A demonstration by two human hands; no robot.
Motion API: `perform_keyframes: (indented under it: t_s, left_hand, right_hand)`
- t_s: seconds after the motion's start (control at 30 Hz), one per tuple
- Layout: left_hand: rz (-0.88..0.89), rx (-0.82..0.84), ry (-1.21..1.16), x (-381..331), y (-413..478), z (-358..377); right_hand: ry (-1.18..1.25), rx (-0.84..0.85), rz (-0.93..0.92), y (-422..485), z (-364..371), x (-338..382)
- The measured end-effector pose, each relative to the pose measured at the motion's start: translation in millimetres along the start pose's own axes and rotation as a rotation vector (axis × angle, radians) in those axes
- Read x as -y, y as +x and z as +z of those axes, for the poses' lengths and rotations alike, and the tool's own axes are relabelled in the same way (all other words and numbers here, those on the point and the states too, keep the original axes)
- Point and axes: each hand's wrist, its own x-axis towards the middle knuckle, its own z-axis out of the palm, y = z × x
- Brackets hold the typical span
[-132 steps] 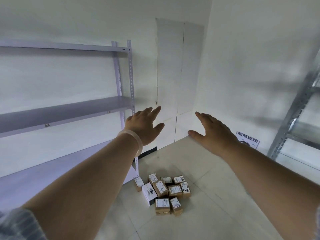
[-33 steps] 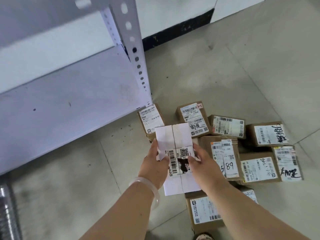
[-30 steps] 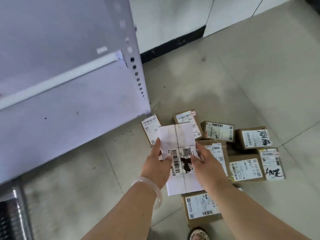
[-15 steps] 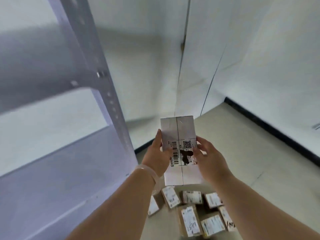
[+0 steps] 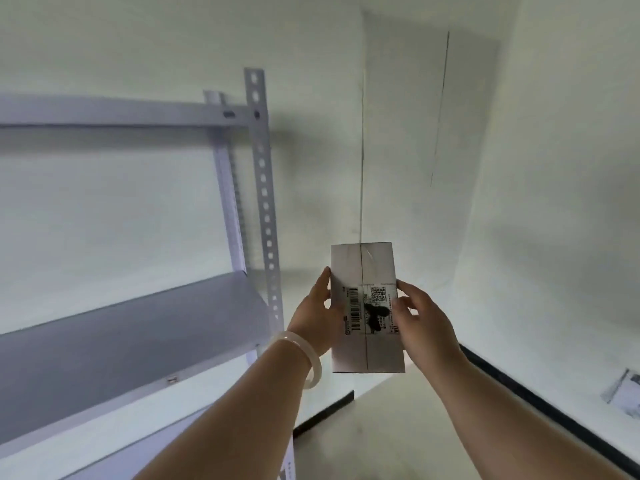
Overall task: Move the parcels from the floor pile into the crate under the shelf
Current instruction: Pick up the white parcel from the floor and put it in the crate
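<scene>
A white parcel [image 5: 364, 306], held up in both hands at the lower centre of the frame.

The parcel is in the air with its label toward the camera. The left hand [image 5: 317, 317] grips its left edge and the right hand [image 5: 424, 327] its right edge. The metal shelf [image 5: 138, 327] stands at the left. Crate and floor pile are out of view, so this parcel seems lifted but not yet placed. How many remain cannot be told.

Count: 1 white parcel [image 5: 363, 268]; 2 hands, left hand [image 5: 311, 323] and right hand [image 5: 426, 327]; 1 bangle [image 5: 313, 358]; 1 metal shelving unit [image 5: 258, 168]; 1 blurred wall sheet [image 5: 623, 393].
</scene>
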Motion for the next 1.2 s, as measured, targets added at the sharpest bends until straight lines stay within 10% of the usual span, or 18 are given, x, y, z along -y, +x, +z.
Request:
perform_keyframes:
  t_s: [0.47, 1.2]
  left_hand:
    - [-0.023, -0.378, 0.061, -65, -195, -81]
    - [-0.307, -0.830, 0.005, 29, -554, -393]
  right_hand:
    - [0.111, 0.261, -0.302, -126, -18, 108]
    - [0.323, 0.872, -0.407, -465, 272, 278]
